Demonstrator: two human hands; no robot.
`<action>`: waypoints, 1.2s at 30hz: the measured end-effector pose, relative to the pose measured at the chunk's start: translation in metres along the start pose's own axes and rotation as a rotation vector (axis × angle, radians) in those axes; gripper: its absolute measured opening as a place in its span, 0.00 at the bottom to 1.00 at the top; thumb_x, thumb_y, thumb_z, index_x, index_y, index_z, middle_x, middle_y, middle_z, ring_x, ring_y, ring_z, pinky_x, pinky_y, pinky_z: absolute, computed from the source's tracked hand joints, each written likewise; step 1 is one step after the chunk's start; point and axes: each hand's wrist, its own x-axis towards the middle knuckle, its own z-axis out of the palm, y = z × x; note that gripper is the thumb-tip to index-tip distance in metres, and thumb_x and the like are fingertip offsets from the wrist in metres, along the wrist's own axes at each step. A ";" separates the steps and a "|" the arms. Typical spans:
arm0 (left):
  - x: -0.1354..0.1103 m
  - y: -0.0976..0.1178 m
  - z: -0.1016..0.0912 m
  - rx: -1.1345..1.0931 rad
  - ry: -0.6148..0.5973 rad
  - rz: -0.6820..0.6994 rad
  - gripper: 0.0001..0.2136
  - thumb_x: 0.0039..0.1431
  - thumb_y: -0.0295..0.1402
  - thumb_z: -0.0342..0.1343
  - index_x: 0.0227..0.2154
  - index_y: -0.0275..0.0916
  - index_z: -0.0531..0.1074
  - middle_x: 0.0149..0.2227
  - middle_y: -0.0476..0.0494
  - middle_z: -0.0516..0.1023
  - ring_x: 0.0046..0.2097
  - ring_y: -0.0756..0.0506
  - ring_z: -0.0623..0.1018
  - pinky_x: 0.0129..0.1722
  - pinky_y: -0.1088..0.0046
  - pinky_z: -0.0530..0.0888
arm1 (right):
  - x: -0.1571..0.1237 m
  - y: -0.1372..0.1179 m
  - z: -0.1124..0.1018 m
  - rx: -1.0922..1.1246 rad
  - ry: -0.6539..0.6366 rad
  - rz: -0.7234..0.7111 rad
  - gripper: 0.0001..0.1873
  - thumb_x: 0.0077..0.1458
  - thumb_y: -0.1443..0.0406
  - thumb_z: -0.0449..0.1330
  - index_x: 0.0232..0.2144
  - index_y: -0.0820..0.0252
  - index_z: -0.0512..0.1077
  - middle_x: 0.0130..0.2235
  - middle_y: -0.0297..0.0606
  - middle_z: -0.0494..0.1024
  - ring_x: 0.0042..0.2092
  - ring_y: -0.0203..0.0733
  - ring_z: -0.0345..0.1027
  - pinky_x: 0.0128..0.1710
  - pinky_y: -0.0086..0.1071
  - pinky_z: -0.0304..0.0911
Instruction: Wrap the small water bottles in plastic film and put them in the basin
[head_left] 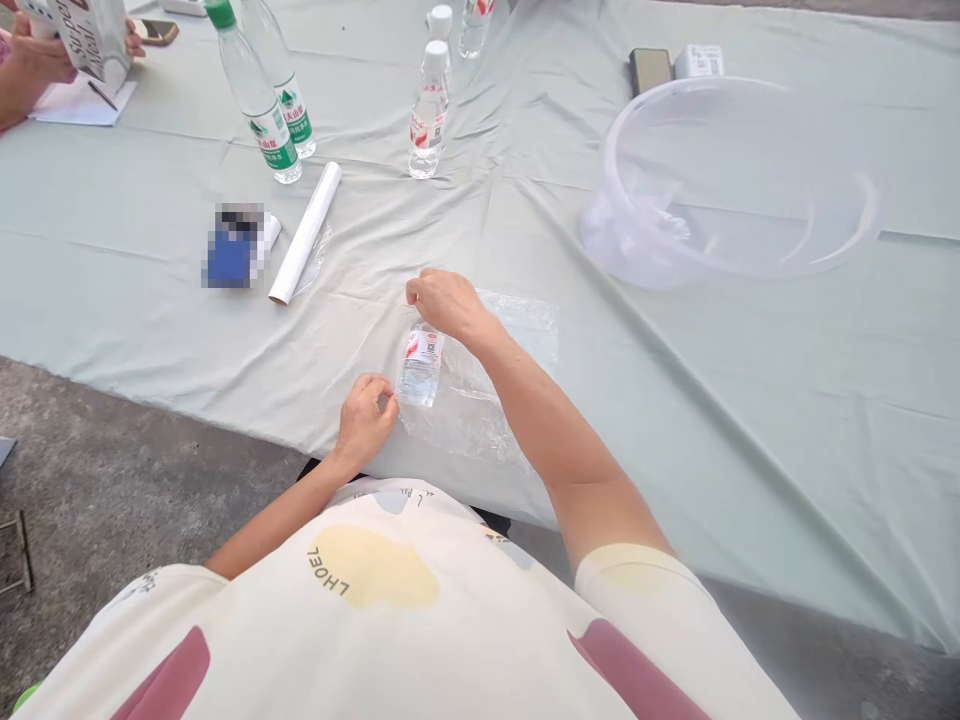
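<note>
small clear bottle on crinkly plastic film, both hands touching.

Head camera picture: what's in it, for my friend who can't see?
The right hand grips the top of a water bottle on a clear plastic sheet; the left hand is at its lower end. A clear basin, white roll and upright bottles sit on the green tablecloth.

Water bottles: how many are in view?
6. One bottle between left hand and right hand; two green-labelled upper left; two white-capped top centre, one behind the other; one cut by the top edge. Others may be offscreen.
</note>
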 end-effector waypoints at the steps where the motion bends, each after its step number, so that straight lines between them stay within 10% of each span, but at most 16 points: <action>1: -0.002 0.000 0.002 -0.031 0.027 0.025 0.06 0.59 0.27 0.51 0.29 0.44 0.68 0.44 0.43 0.77 0.44 0.45 0.79 0.47 0.66 0.77 | -0.007 0.006 0.001 0.045 0.038 0.015 0.19 0.56 0.76 0.50 0.38 0.59 0.79 0.42 0.46 0.77 0.35 0.42 0.67 0.34 0.34 0.55; 12: -0.008 0.029 0.034 0.199 -0.088 0.676 0.12 0.67 0.32 0.48 0.45 0.45 0.76 0.53 0.39 0.80 0.58 0.39 0.76 0.56 0.54 0.73 | -0.072 0.065 0.031 0.574 0.341 0.095 0.16 0.62 0.64 0.52 0.40 0.60 0.79 0.45 0.44 0.81 0.46 0.45 0.73 0.43 0.37 0.67; 24: 0.018 0.095 0.085 0.579 -0.277 1.102 0.12 0.61 0.43 0.58 0.42 0.43 0.78 0.48 0.31 0.78 0.58 0.32 0.71 0.60 0.40 0.62 | -0.116 0.105 0.041 0.384 0.305 0.226 0.21 0.65 0.54 0.52 0.45 0.59 0.80 0.57 0.48 0.73 0.62 0.54 0.61 0.61 0.49 0.57; 31: 0.020 0.119 0.108 0.714 -0.393 1.242 0.22 0.58 0.48 0.62 0.41 0.30 0.77 0.38 0.34 0.78 0.47 0.35 0.76 0.65 0.47 0.56 | -0.136 0.118 0.002 0.458 0.486 0.490 0.21 0.63 0.59 0.54 0.55 0.59 0.72 0.52 0.47 0.75 0.42 0.46 0.72 0.51 0.44 0.67; 36: 0.016 0.134 0.115 0.596 -0.559 1.322 0.20 0.56 0.42 0.65 0.45 0.30 0.76 0.43 0.30 0.78 0.46 0.34 0.77 0.60 0.46 0.60 | -0.140 0.101 -0.005 0.408 0.315 0.527 0.21 0.59 0.53 0.60 0.52 0.50 0.74 0.52 0.43 0.73 0.39 0.44 0.71 0.45 0.43 0.67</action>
